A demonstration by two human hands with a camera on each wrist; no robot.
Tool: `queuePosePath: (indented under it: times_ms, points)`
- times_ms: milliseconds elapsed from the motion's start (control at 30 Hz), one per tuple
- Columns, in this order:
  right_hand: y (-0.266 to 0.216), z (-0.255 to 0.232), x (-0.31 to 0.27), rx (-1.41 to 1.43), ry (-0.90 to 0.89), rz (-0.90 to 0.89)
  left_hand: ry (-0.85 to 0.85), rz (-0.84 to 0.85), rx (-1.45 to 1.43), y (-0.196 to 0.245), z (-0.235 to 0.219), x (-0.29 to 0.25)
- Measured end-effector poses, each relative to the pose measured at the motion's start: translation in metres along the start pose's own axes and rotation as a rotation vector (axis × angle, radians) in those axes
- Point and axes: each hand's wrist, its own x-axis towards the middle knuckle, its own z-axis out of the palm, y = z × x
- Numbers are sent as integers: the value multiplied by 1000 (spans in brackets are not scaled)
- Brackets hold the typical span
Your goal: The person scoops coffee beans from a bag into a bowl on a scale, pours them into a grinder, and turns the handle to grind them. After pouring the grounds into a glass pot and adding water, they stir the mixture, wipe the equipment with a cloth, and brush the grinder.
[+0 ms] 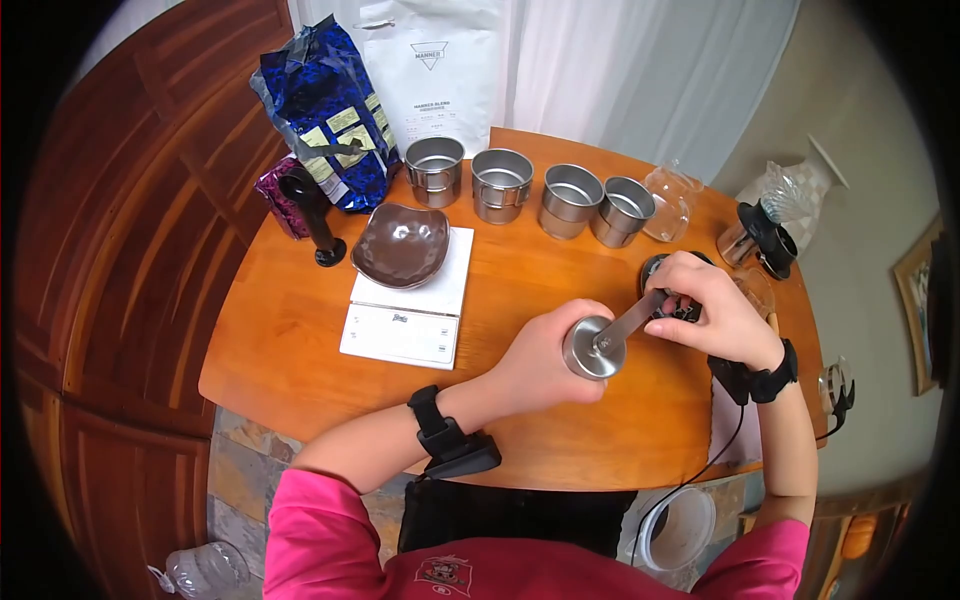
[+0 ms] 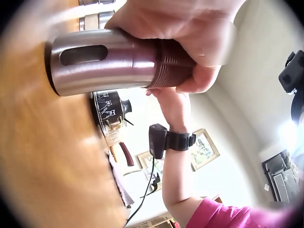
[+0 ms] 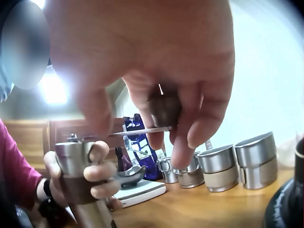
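Note:
My left hand [image 1: 540, 355] grips a hand coffee grinder [image 2: 109, 61], a steel cylinder with a slotted window and a dark ribbed band. It stands nearly upright, its base close to the tabletop in the left wrist view. From its steel top a flat crank arm [image 1: 636, 320] reaches toward my right hand [image 1: 715, 305]. The fingers of that hand are curled round the dark crank knob [image 3: 164, 109]. In the head view the hand hides the knob, and the grinder's lower body is hidden below its top.
A brown dish [image 1: 400, 245] sits on a white scale [image 1: 400, 335] at left. Several steel cups [image 1: 502, 185] line the back, before blue [image 1: 335, 120] and white bags [image 1: 440, 75]. A black pot with cat drawings [image 2: 107, 107] and a glass server [image 1: 672, 205] stand at right.

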Motion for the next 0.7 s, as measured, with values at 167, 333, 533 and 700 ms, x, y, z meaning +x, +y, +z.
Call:
queuePosePath:
  times_ms: [167,333,533,700]
  points:
    - [3,11,-8,-89,67,0,4,-50,-78,1,-4,-1]
    - [-14,30,-36,-159,208,141,18,-35,-76,1,-6,-1]
    - [-64,54,-67,-464,284,130,21,45,-73,-4,-3,0]
    - [-90,74,-81,-515,148,-93,54,74,-84,-6,-1,0]
